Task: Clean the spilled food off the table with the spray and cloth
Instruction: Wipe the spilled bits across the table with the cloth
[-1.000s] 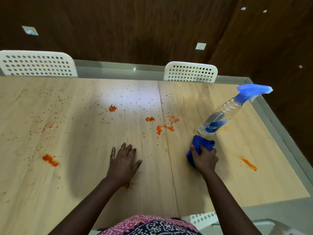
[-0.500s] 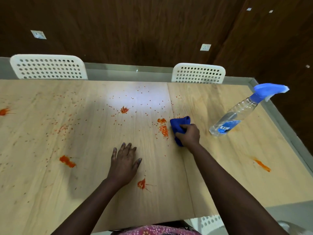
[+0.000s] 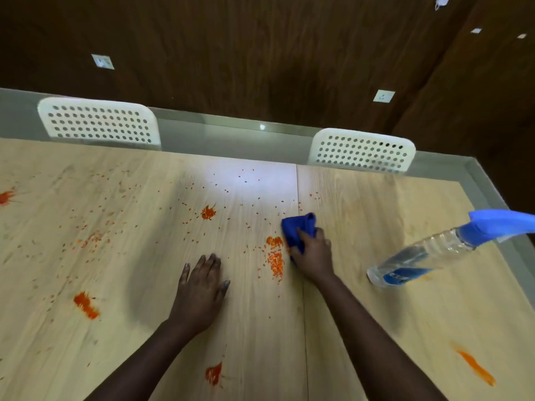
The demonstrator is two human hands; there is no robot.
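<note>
- The blue cloth (image 3: pixel 298 230) is bunched up on the wooden table (image 3: pixel 376 314), near the middle, right by the line where the two table boards meet.
- The right hand (image 3: pixel 314 254) is on top of the cloth, with its fingers curled round it, pressing it down on the table.
- Just to the left of the cloth there is a pile of orange food bits (image 3: pixel 275 259), touching or almost touching the cloth's edge.
- The left hand (image 3: pixel 202 287) lies flat on the table with straight fingers. It holds nothing.
- More orange blobs are on the table: one small clump (image 3: pixel 208 212) farther away, one smear (image 3: pixel 86 305) to the left, one spot (image 3: pixel 213 374) close to the person, one streak (image 3: pixel 474 367) on the right, and one splat (image 3: pixel 5 197) at the far left edge.
- Tiny orange crumbs are scattered over the left and middle of the table.
- The spray bottle (image 3: pixel 419 259) stands on the right side, well apart from the cloth. It is clear with a blue top and a blue label.
- Two white chairs with holes, one (image 3: pixel 98 123) on the left and one (image 3: pixel 362 151) on the right, stand at the far side of the table.
</note>
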